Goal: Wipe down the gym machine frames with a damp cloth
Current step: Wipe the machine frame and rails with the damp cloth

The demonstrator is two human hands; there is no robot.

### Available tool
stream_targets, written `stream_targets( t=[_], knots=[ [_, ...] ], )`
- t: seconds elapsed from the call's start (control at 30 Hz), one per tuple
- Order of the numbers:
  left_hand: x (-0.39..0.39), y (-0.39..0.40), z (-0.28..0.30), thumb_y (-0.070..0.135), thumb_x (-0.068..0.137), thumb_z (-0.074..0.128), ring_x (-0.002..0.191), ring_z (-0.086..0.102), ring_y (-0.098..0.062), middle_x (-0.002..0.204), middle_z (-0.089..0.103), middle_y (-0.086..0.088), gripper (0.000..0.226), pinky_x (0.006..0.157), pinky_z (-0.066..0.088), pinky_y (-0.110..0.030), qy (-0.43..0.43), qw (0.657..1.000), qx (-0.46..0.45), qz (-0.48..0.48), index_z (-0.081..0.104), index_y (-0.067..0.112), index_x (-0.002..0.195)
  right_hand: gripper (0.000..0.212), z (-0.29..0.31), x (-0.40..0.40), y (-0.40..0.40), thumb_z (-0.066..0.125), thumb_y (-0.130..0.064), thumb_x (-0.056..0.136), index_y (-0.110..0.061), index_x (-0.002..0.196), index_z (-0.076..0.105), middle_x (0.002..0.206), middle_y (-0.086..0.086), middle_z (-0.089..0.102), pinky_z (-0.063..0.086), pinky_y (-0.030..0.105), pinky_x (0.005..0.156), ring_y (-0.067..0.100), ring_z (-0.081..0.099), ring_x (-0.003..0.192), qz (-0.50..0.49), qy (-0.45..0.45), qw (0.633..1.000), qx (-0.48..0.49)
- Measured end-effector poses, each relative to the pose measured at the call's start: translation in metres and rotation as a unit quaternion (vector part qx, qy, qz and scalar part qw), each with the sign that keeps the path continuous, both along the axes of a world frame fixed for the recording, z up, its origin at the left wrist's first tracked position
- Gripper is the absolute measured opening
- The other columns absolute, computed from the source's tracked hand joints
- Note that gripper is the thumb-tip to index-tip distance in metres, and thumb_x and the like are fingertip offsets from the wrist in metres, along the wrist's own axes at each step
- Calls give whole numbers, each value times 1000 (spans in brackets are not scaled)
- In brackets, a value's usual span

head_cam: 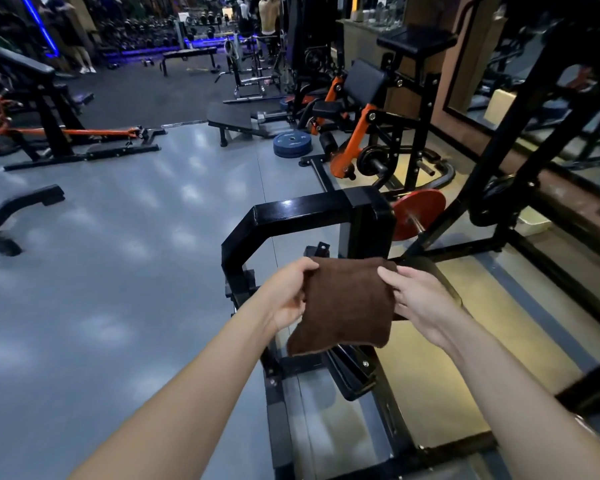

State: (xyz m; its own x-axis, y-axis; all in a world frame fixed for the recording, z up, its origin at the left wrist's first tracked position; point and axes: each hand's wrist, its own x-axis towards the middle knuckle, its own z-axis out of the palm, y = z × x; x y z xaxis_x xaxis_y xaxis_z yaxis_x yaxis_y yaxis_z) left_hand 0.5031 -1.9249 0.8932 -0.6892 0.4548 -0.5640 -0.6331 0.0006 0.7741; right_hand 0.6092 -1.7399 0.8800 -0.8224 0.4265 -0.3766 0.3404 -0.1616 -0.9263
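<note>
Both forearms reach forward from the bottom edge. Left hand [286, 296] pinches the left edge of a folded brown cloth [343, 306], thumb on top, fingers curled behind. Right hand [418, 299] grips its right edge likewise. Cloth hangs just in front of the black machine frame [309, 209], below its glossy top bar.
</note>
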Motion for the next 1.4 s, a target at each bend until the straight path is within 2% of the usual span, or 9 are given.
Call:
stream_targets(
  t=[0.3, 0.57, 0.8, 0.9, 1.03, 1.13, 1.2, 1.3, 1.4],
  knots=[
    [-4, -8, -21, 11, 96, 67, 101, 66, -24, 112, 63, -9, 42, 86, 59, -41, 135, 978, -142, 77, 43, 15, 130, 29, -17, 2, -9, 65, -25, 101, -40, 126, 67, 116, -11, 71, 62, 38, 90, 9, 66, 110, 5, 63, 974, 219],
    [-3, -29, -14, 11, 105, 50, 88, 67, -19, 111, 70, -7, 31, 66, 60, -33, 300, 943, -142, 3, 64, 39, 112, 33, -3, 10, 14, 58, -21, 105, -20, 138, 63, 118, -4, 77, 54, 28, 95, 10, 72, 110, 52, 83, 995, -18],
    [0, -29, -14, 10, 106, 46, 108, 64, -20, 118, 66, 3, 38, 81, 63, -36, 324, 930, -173, -18, 71, 38, 104, 27, -4, 15, 9, 61, -22, 104, -31, 130, 67, 111, -16, 72, 49, 6, 75, -2, 68, 101, 51, 61, 970, 228],
    [6, -29, -10, 10, 101, 57, 102, 65, -14, 121, 63, 0, 33, 73, 58, -19, 318, 931, -163, -73, 63, 32, 124, 29, 0, 17, 6, 75, -24, 95, -37, 117, 63, 98, -20, 67, 41, -1, 62, -9, 62, 85, 91, 29, 934, 345],
    [10, -28, -10, 12, 95, 66, 90, 61, -9, 116, 61, 3, 41, 61, 44, -10, 418, 830, -311, -202, 56, 25, 133, 4, -1, 17, 2, 70, -37, 97, -37, 99, 67, 107, -10, 51, 34, 9, 68, 6, 54, 92, 70, 0, 889, 452],
    [10, -29, -3, 28, 101, 62, 83, 60, -9, 93, 65, 8, 5, 60, 38, -15, 462, 784, -365, -198, 65, 28, 104, 7, 1, 19, -1, 61, -33, 103, -29, 108, 63, 113, -10, 58, 39, 8, 73, 9, 58, 104, 70, 49, 927, 365],
    [7, -33, 4, 40, 100, 62, 87, 62, -15, 87, 65, 4, 17, 65, 43, -21, 465, 775, -378, -198, 66, 30, 87, 15, 7, 22, -4, 50, -32, 108, -26, 118, 61, 111, -9, 66, 43, 11, 68, 4, 61, 102, 66, 47, 960, 268],
    [4, -39, 17, 46, 98, 63, 101, 54, -15, 102, 61, -1, 28, 85, 45, -29, 424, 812, -332, -225, 67, 28, 77, 24, 13, 22, -4, 40, -36, 111, -26, 130, 52, 113, -8, 63, 46, 18, 70, 3, 58, 102, 53, 48, 970, 230],
    [4, -40, 26, 40, 102, 59, 103, 70, -19, 108, 76, -1, 25, 98, 52, -34, 255, 941, -128, -183, 74, 20, 108, 24, 17, 19, -5, 36, -41, 111, -30, 129, 48, 107, -12, 60, 45, 19, 65, 1, 57, 92, 20, 63, 962, 264]
  ],
)
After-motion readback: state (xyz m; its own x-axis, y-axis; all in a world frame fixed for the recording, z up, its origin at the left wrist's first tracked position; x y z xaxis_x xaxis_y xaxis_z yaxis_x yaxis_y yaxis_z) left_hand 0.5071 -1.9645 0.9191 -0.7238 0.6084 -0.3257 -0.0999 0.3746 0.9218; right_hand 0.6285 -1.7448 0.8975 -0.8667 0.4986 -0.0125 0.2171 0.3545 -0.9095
